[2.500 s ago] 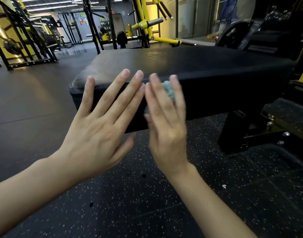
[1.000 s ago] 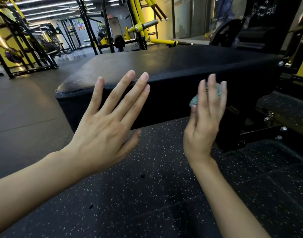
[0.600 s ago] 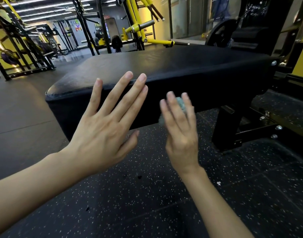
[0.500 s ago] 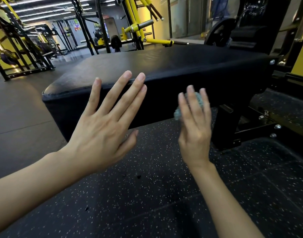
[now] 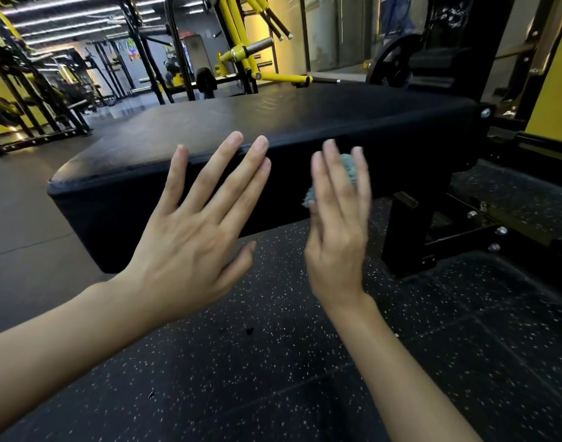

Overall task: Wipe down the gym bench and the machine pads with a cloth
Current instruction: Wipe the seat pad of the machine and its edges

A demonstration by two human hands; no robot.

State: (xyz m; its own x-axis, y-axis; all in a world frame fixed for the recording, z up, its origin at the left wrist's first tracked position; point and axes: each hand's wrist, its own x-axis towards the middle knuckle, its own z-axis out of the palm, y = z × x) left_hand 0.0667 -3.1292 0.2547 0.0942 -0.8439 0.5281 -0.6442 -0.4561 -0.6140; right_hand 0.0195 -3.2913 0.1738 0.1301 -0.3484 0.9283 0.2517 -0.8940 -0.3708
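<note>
The speckled floor (image 5: 273,378) lies under the black bench (image 5: 305,122), and a yellow machine (image 5: 241,55) stands behind the bench. The left hand (image 5: 190,240) is flat on the bench's near side, fingers straight and spread with the tips at its top edge, holding nothing. Farther right along that side, the blurred right hand (image 5: 337,237) presses a teal cloth (image 5: 348,165) to the bench with straight fingers.

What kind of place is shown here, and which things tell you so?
Most likely a gym. A black padded bench stands in front, a yellow weight machine and a weight plate are behind it, and the speckled rubber floor fits too.
</note>
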